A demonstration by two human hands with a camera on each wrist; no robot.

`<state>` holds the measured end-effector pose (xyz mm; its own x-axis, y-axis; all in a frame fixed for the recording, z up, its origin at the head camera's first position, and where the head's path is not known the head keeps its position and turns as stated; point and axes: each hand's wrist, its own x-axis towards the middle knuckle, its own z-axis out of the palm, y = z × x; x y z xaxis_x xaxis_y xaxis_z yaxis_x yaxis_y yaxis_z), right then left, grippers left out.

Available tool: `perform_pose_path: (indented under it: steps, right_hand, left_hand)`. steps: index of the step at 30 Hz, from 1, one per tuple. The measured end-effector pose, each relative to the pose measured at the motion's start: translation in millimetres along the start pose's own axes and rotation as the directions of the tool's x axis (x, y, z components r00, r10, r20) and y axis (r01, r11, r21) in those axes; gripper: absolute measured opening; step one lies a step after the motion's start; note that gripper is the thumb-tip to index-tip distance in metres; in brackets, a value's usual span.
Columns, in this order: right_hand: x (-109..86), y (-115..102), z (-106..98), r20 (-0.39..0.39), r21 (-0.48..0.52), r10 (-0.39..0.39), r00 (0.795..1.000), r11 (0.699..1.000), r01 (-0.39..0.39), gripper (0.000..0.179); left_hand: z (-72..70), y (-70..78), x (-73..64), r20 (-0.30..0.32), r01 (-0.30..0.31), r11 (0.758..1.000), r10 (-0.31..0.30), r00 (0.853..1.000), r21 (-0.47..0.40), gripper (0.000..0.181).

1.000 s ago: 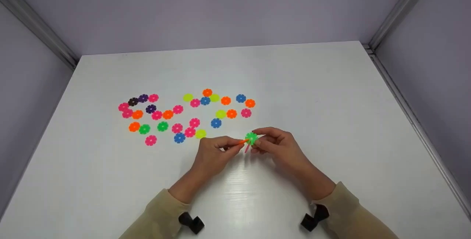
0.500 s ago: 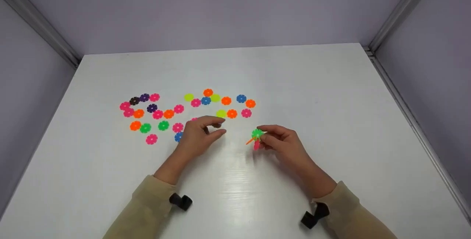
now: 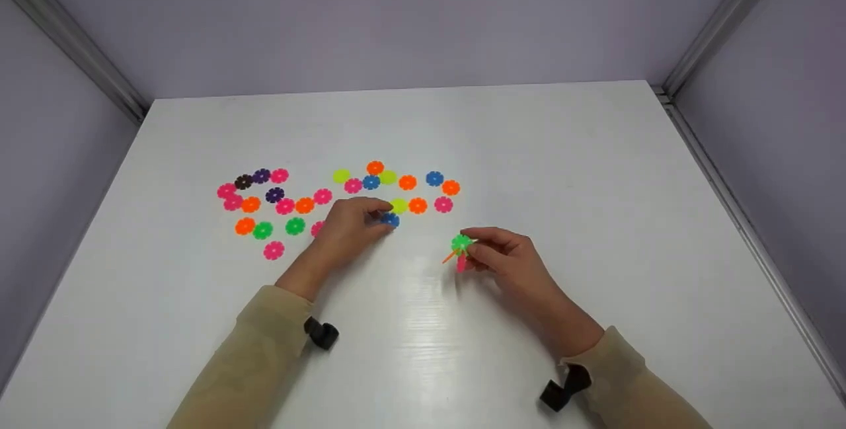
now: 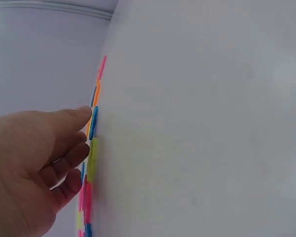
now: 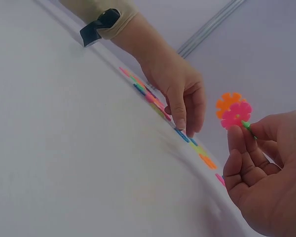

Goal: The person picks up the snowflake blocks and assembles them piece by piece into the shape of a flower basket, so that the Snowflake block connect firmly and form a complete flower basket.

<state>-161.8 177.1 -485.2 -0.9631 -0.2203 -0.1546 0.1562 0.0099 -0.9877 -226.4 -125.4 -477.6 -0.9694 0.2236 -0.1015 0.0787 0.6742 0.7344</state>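
Observation:
My right hand (image 3: pixel 505 254) pinches a green flower-shaped plastic disc (image 3: pixel 461 242) between thumb and fingers. An orange flower disc (image 5: pixel 229 104) and a pink flower disc (image 5: pixel 235 116) are joined to it and stand out edgewise below it in the head view. With thumb and fingers parted, my left hand (image 3: pixel 353 227) reaches down to a blue flower disc (image 3: pixel 390 220) that lies on the table. Its thumb tip (image 4: pixel 84 112) is right at that disc's edge in the left wrist view. A yellow flower disc (image 3: pixel 399 205) lies just beyond my left fingertips.
Several loose flower discs in pink, orange, green, purple, blue and yellow spread over the left and middle of the white table (image 3: pixel 562 151). Among them are a green disc (image 3: pixel 295 226) and a pink disc (image 3: pixel 273 250). Grey walls (image 3: pixel 396 26) enclose the back and sides.
My left hand has let go of the orange disc and moved left and away from me to the blue disc. My right hand has drawn the joined discs slightly to the right.

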Motion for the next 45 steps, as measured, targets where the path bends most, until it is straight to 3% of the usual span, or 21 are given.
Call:
perform_pose_path:
  steps: [7,11,14,17,20,23,27,29,36,45]
  right_hand:
    - [0.5,-0.3,0.2,0.011,-0.020,0.000,1.000,1.000,0.000,0.029]
    - [-0.4,-1.3,0.3,0.021,-0.030,-0.006,1.000,1.000,0.007,0.030]
    - [-1.0,-1.5,0.6,0.022,-0.042,0.000,1.000,0.999,0.000,0.030]
    - [-1.7,-0.8,0.8,0.025,-0.052,-0.006,1.000,0.999,0.007,0.030]
    - [-2.6,-1.0,1.1,0.028,-0.058,-0.025,0.999,0.998,0.027,0.026]
    - [-3.2,-1.6,1.0,0.037,-0.064,-0.048,0.998,0.997,0.051,0.023]
    - [-4.1,-2.7,0.5,0.066,-0.068,-0.087,0.994,0.993,0.092,0.024]
    - [-4.7,-3.6,0.8,0.076,-0.070,-0.101,0.992,0.992,0.106,0.025]
    - [-6.3,-5.5,2.8,0.081,-0.078,-0.108,0.991,0.990,0.115,0.025]
    - [-6.9,-4.8,2.2,0.125,-0.056,-0.144,0.982,0.987,0.152,0.024]
  left_hand:
    - [-0.9,0.5,1.6,0.006,0.006,1.000,-0.006,1.000,0.013,0.041]
    - [0.9,2.9,-1.8,0.008,-0.022,1.000,0.022,1.000,0.010,0.046]
    - [5.9,8.1,-8.4,0.012,-0.046,0.999,0.046,0.999,-0.006,0.037]
    - [13.4,17.6,-18.3,-0.023,-0.096,0.995,0.095,0.995,-0.038,0.021]
    - [21.9,29.8,-30.5,-0.093,-0.183,0.979,0.174,0.980,-0.089,0.015]
    - [31.8,39.0,-42.8,-0.141,-0.283,0.949,0.264,0.954,-0.139,0.019]
    - [44.0,44.1,-56.4,-0.164,-0.388,0.905,0.362,0.918,-0.176,0.022]
    - [48.0,45.1,-61.3,-0.170,-0.412,0.892,0.384,0.907,-0.184,0.024]
    - [55.0,46.4,-68.4,-0.183,-0.408,0.881,0.372,0.910,-0.239,0.029]
    - [59.5,42.3,-67.6,-0.184,-0.435,0.868,0.399,0.898,-0.239,0.028]
